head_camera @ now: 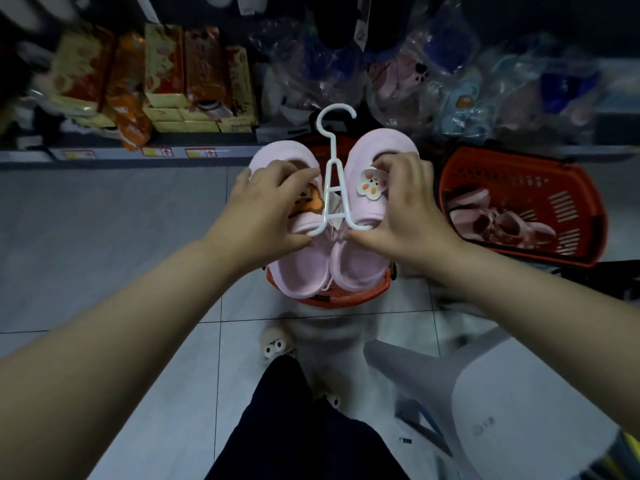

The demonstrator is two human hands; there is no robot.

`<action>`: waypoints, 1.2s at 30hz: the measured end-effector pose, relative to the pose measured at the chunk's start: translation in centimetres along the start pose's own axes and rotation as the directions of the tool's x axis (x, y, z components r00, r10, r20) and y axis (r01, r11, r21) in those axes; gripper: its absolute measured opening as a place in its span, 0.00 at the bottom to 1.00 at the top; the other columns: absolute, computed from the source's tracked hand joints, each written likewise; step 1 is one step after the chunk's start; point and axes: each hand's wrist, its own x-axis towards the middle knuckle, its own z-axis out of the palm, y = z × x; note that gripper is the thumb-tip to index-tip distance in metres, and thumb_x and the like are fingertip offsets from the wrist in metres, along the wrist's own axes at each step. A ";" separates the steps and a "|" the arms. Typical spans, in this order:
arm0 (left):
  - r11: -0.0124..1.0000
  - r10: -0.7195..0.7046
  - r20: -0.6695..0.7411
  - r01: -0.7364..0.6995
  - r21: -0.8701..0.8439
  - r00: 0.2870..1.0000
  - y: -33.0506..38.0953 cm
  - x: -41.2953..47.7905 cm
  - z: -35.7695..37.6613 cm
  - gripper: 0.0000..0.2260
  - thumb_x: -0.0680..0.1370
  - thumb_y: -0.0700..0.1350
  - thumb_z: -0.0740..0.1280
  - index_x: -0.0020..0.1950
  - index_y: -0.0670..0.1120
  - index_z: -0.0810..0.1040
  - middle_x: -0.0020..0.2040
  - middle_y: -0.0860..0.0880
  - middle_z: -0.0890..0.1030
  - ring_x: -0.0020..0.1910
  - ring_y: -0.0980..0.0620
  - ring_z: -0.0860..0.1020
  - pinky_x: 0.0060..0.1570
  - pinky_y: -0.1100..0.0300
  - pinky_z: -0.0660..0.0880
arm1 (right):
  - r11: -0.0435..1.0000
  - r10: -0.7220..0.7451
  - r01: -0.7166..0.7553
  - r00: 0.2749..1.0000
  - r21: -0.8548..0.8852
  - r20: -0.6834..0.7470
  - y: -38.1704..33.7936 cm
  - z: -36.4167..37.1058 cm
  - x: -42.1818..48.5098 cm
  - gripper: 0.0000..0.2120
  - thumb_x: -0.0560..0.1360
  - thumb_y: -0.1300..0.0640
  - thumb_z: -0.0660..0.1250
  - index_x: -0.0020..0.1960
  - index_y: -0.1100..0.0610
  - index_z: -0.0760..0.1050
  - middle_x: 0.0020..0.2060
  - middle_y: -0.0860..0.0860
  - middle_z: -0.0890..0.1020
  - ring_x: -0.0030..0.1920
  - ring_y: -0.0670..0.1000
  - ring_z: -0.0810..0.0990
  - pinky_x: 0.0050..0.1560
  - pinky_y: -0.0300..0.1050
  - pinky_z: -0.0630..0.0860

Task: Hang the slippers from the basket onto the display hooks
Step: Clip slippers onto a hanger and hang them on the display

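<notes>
Nearest to me are a dark trouser leg [294,427] and two fuzzy house slippers with eyes [275,345] on the grey tiled floor [104,237]; one white plastic stool [491,403] stands just beside the leg on the right. Further out, both forearms converge on one pair of pink slippers [301,271], held above a red basket [346,296] which they largely hide. Slipper count: two, side by side, touching at the middle; the long axis of each runs from me outward, heel ends toward me, rounded toes away; each upper carries one charm. One white hanger [333,188] lies between the slippers, its hook pointing away from me and opening rightward. My left hand [266,209] grips the left slipper, fingers curled over its upper, thumb beneath; my right hand [405,206] grips the right slipper the same way, fingertips beside the charm. A second red basket [519,161] lies tilted to the right, near the right wrist, holding more pink slippers; I cannot tell their number. Beyond stands a low shelf [121,157] with yellow and red boxes [194,77] and clear bags of footwear [415,74], blurred.
</notes>
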 end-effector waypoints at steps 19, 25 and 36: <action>0.999 -0.021 -0.246 0.013 -0.034 0.969 5.6 -8.8 -16.6 0.37 0.62 0.47 0.80 0.68 0.46 0.69 0.58 0.45 0.69 0.59 0.48 0.64 0.54 0.62 0.61 | 0.957 -0.178 0.184 0.983 -0.223 0.047 -12.2 -14.0 0.9 0.45 0.53 0.33 0.68 0.60 0.63 0.67 0.53 0.57 0.73 0.53 0.60 0.73 0.57 0.54 0.67; 0.999 0.018 -0.285 -0.004 0.049 0.958 2.8 -10.2 -23.3 0.37 0.62 0.48 0.80 0.68 0.47 0.70 0.59 0.44 0.70 0.60 0.47 0.65 0.55 0.63 0.62 | 0.950 -0.255 0.238 0.965 -0.201 -0.063 -18.1 -15.8 4.4 0.46 0.53 0.30 0.66 0.58 0.62 0.68 0.51 0.55 0.76 0.51 0.58 0.75 0.55 0.54 0.67; 0.994 0.088 -0.307 -0.064 0.086 0.948 -9.1 -13.8 -34.1 0.35 0.64 0.50 0.77 0.69 0.48 0.69 0.59 0.44 0.68 0.59 0.45 0.65 0.58 0.57 0.63 | 0.944 -0.315 0.289 0.934 -0.163 -0.170 -32.6 -13.7 12.1 0.44 0.54 0.28 0.63 0.57 0.62 0.69 0.49 0.54 0.77 0.48 0.55 0.76 0.49 0.43 0.65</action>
